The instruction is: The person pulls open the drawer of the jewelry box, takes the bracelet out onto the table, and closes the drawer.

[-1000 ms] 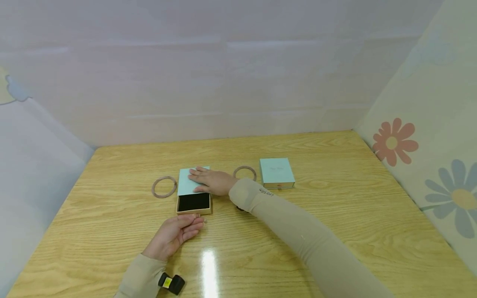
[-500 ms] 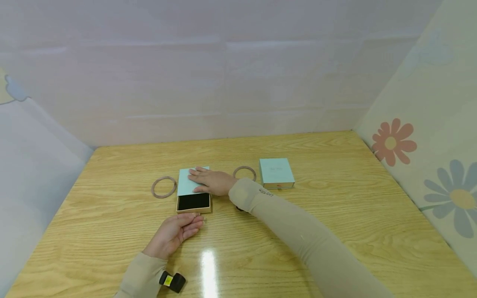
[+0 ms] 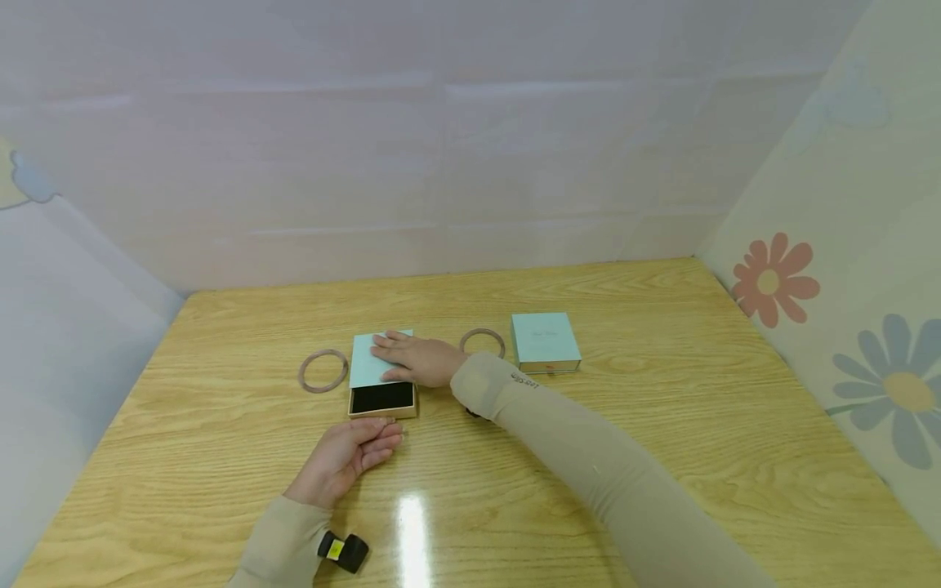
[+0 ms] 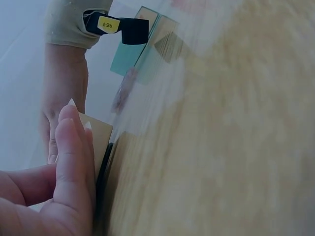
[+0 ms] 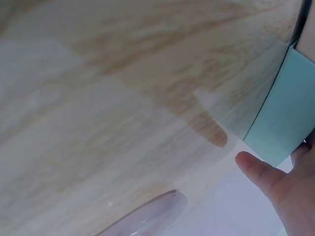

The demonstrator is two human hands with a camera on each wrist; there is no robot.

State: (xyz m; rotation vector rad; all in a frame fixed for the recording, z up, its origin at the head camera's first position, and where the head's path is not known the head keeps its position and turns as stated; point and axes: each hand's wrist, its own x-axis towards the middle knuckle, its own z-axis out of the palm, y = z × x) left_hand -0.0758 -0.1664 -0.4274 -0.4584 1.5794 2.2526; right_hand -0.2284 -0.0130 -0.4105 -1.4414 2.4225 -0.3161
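Note:
A pale blue drawer box (image 3: 363, 359) lies left of the table's middle. Its drawer (image 3: 382, 412), lined in black, is slid partly out toward the front. My right hand (image 3: 422, 360) rests flat across the top of the box, fingers spread. At the drawer's front, my left hand (image 3: 345, 459) has its fingers extended along the panel. In the left wrist view those fingers (image 4: 71, 167) lie against the tan drawer front (image 4: 101, 133). The right wrist view shows the box's blue side (image 5: 285, 108) beside a stretched finger of the right hand (image 5: 295, 196).
One bangle (image 3: 302, 376) lies left of the box. Another bangle (image 3: 482, 330) lies to its right, partly behind the right wrist. A second pale blue box (image 3: 546, 336), closed, stands farther right on the wooden table (image 3: 662, 457). Printed fabric walls border the table's back and sides.
The drawer has slid slightly farther into the box, and the left hand's fingertips have followed it a little away from me. The right hand has stayed on the box top.

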